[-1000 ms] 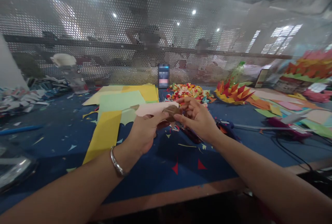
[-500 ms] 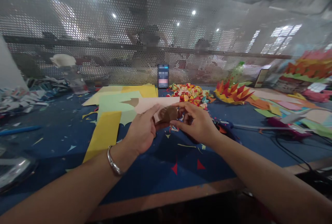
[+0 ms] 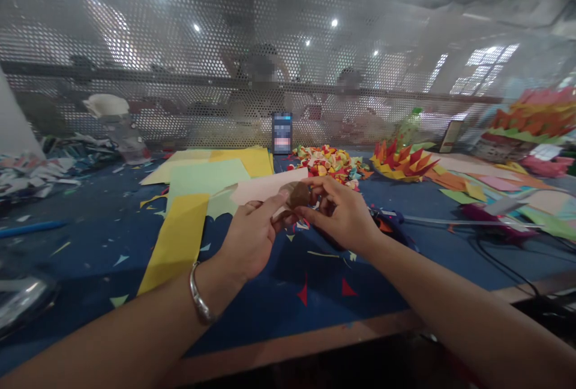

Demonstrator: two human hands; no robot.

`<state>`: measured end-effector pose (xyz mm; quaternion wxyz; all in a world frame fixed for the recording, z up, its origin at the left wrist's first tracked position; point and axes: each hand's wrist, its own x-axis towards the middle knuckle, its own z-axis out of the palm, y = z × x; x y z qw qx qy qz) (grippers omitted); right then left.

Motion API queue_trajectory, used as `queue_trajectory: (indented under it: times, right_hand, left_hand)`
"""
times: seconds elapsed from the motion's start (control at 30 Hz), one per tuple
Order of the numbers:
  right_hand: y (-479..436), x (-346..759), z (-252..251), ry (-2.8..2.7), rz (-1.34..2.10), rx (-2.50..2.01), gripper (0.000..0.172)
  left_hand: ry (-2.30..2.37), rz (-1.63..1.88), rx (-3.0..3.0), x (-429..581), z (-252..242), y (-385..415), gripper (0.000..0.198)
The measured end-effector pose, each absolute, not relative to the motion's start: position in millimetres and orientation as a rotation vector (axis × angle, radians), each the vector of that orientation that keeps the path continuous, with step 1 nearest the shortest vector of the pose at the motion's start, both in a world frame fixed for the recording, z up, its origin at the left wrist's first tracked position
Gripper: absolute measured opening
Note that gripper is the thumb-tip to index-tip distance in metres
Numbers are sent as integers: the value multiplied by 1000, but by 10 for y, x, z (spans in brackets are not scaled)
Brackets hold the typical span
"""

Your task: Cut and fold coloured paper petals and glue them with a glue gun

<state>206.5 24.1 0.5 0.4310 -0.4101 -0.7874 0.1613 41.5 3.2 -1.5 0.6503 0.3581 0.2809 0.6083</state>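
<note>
Above the near middle of the table, my left hand (image 3: 254, 236) pinches a small rounded brownish piece (image 3: 297, 196), with the thumb on top. It looks like curled paper, but shadow makes its shape hard to read. My right hand (image 3: 339, 212) holds the piece's right edge between thumb and fingertips; its other fingers curl inward. Just behind them lies a pale pink sheet (image 3: 261, 186), partly covered by my left hand. A pale green sheet (image 3: 198, 174) and a yellow strip (image 3: 177, 242) lie to the left.
Behind my hands are a pile of colourful paper bits (image 3: 326, 161), a phone (image 3: 282, 132) and a red-orange paper flower (image 3: 400, 162). At right, a glue gun (image 3: 495, 221) trails a cord. Red paper scraps (image 3: 348, 287) lie near the front edge. A perforated metal screen (image 3: 180, 95) stands behind.
My left hand has shifted slightly right, its thumb further over the brownish piece. My right hand has hardly moved. The shadow on the sheets to the left has shrunk.
</note>
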Motion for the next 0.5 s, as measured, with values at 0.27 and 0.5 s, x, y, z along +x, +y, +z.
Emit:
queue_trajectory:
  times: [0.27,0.5]
  right_hand:
    - [209,2047,19,-1993,348,-1007,42]
    - [203,2045,38,-1881,500,-991,35]
  left_hand:
    - [700,1417,856,447,-29,44,6]
    - [931,1428,831,436,83,41,7]
